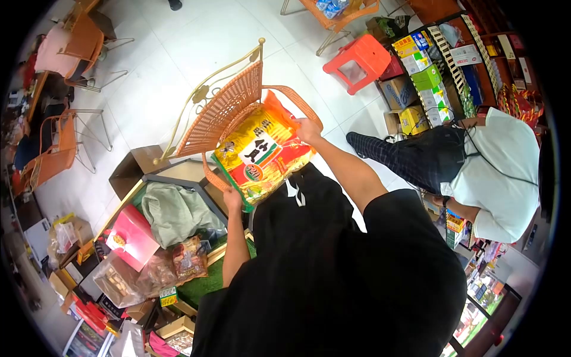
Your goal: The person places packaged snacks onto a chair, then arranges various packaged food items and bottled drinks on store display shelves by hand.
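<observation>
A large yellow, red and green plastic food package (262,152) with Chinese characters and the number 520 is in front of my body. My left hand (233,199) grips its lower left corner, and my right hand (307,131) holds its right edge. The fingers of both hands are partly hidden by the package. Just beyond it stands an orange wicker chair (223,113), whose seat the package mostly covers.
A display stand at left bears a grey-green cloth (178,211), a pink box (132,238) and bagged goods (190,260). A red plastic stool (360,62) stands ahead right. A person in a light shirt (499,178) bends beside stocked shelves (431,83). More wicker chairs (56,152) are at left.
</observation>
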Motion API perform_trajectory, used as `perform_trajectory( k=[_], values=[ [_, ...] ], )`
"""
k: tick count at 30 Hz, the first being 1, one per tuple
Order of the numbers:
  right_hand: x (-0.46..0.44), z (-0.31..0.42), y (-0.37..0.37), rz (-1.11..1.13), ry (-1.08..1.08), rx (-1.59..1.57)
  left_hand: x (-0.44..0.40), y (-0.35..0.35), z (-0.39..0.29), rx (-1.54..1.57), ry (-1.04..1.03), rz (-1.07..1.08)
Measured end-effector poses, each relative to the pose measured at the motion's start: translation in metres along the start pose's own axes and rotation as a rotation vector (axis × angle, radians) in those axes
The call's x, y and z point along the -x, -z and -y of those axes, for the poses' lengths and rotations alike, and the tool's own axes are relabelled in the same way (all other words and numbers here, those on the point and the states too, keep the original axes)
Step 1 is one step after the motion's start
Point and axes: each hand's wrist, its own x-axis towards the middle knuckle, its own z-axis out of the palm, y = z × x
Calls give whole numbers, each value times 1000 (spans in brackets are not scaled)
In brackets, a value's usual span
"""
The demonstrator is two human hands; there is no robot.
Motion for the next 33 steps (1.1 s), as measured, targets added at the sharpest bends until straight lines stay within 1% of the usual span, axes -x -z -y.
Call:
perform_trajectory(
  k=[1, 2, 3, 4, 5, 6, 7, 8, 9, 10, 12, 14, 16, 18, 19, 20, 21, 23, 24, 27, 29, 31, 32, 33],
  values=[
    [-11, -3, -5, 15, -11, 1, 10, -2, 1, 111, 144, 89],
    [-21, -6, -14, -25, 47, -9, 15, -6, 1, 221, 290, 172],
    [-28, -12, -26, -60, 99, -25, 14, -10, 7, 200, 310, 171],
    [-32, -20, -37, -67, 99, 45, 11, -14, 19, 198, 282, 291],
    [-27, -29, -52, -37, 74, 32, 12, -18, 33, 196, 258, 413],
    [-25, -39, -65, -141, 90, 102, 11, -31, 49, 75, 183, 337],
    [-25, -46, -73, -254, 116, 178, 7, -40, 59, 53, 152, 263],
    [-23, -53, -78, -250, 114, 180, 1, -45, 66, 51, 210, 383],
    [-15, -62, -86, -171, 88, 77, 7, -42, 56, 53, 270, 501],
    [-8, -73, -95, -96, 67, -26, 10, -43, 55, 59, 271, 499],
    [13, -101, -106, -36, 129, -20, 13, -44, 46, 31, 241, 632],
    [41, -126, -98, -43, 197, -184, 16, -44, 37, 33, 212, 629],
    [64, -145, -75, -39, 6, -163, 24, -39, 28, 24, 182, 628],
    [78, -184, -66, -107, -221, -270, 31, -32, 14, 109, 194, 618],
    [82, -211, -73, -233, -254, -268, 38, -27, 8, 104, 173, 614],
    [95, -211, -56, -231, -331, -244, 46, -22, 3, 197, 176, 568],
    [94, -219, -51, -248, -326, -257, 57, -19, -2, 292, 181, 527],
    [88, -246, -46, -169, -519, -269, 77, -11, -3, 342, 145, 504],
    [103, -222, -18, -113, -538, -330, 87, -8, 1, 328, 157, 470],
    [56, -252, -50, -237, -357, -327, 122, -1, 24, 377, 192, 360],
    [40, -231, -43, -233, -298, -378, 140, -5, 71, 496, 242, 263],
    [21, -211, -34, -266, -124, -352, 181, -13, 103, 651, 332, 152],
    [7, -204, -28, -205, -24, -292, 175, -32, 178, 731, 260, 114],
    [6, -192, -24, -200, -28, -318, 175, -49, 237, 812, 185, 83]
  ],
)
